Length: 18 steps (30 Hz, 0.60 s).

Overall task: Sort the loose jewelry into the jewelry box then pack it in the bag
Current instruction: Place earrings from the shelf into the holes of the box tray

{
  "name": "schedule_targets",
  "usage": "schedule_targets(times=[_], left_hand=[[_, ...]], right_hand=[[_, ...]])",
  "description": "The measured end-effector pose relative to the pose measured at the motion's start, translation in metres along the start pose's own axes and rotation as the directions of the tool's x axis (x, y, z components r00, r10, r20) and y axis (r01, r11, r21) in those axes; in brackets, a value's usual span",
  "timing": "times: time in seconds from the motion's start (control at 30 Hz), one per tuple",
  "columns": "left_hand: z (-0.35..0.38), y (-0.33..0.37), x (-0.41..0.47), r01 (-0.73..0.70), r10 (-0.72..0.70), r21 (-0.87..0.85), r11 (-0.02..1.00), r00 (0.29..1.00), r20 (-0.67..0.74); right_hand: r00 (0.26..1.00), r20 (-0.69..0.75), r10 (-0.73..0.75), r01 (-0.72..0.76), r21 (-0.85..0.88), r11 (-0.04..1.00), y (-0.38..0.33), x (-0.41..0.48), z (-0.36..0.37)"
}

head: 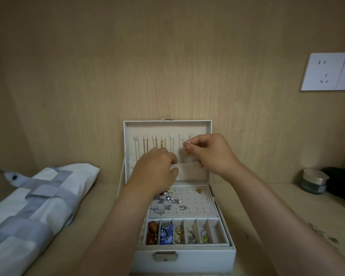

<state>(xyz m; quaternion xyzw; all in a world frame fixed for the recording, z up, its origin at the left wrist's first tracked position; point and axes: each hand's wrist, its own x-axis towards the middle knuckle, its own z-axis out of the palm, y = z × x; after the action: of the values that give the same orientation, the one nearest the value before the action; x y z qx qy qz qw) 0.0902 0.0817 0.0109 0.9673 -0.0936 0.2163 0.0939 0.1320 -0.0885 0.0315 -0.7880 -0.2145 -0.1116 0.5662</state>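
Now | right hand [211, 154] fingers pinch silver chain [180, 145] by lid hooks [171, 136] | left hand [157, 168] fingers grip lid pocket [187, 171]

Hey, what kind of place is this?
Probably a home dressing nook: light wood-grain panels enclose it, a white wall socket is mounted on one, and a round silver-lidded jar stands near the white jewelry box.

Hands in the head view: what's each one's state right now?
Left hand: pinches the lid pocket edge.
Right hand: pinches a thin silver chain.
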Motion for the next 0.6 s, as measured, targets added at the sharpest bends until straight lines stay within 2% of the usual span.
schedule_targets(times=[0.1, 0.2, 0.27, 0.37, 0.6], left_hand=[[0.001, 0.001, 0.000, -0.005, 0.005, -0.002, 1.000, 1.000, 0.005], [0.000, 0.001, -0.001, -0.013, 0.013, -0.003, 1.000, 1.000, -0.020], [-0.001, 0.001, 0.000, -0.005, 0.005, -0.010, 1.000, 1.000, -0.027], [-0.001, 0.000, 0.001, 0.005, -0.005, -0.019, 1.000, 1.000, -0.022], [-0.003, -0.003, 0.001, 0.011, -0.013, -0.086, 0.996, 1.000, -0.021]], right_hand=[[0.999, -0.037, -0.027, 0.026, -0.023, 0.999, 0.008, 0.003, 0.005], [0.996, -0.024, -0.088, 0.082, -0.200, 0.976, 0.017, 0.003, 0.010], [0.990, 0.050, -0.128, 0.138, -0.369, 0.919, 0.020, 0.002, 0.012], [0.978, 0.166, -0.124, 0.201, -0.604, 0.771, 0.018, -0.003, 0.011], [0.969, 0.232, -0.087, 0.227, -0.685, 0.693, 0.012, -0.006, 0.014]])
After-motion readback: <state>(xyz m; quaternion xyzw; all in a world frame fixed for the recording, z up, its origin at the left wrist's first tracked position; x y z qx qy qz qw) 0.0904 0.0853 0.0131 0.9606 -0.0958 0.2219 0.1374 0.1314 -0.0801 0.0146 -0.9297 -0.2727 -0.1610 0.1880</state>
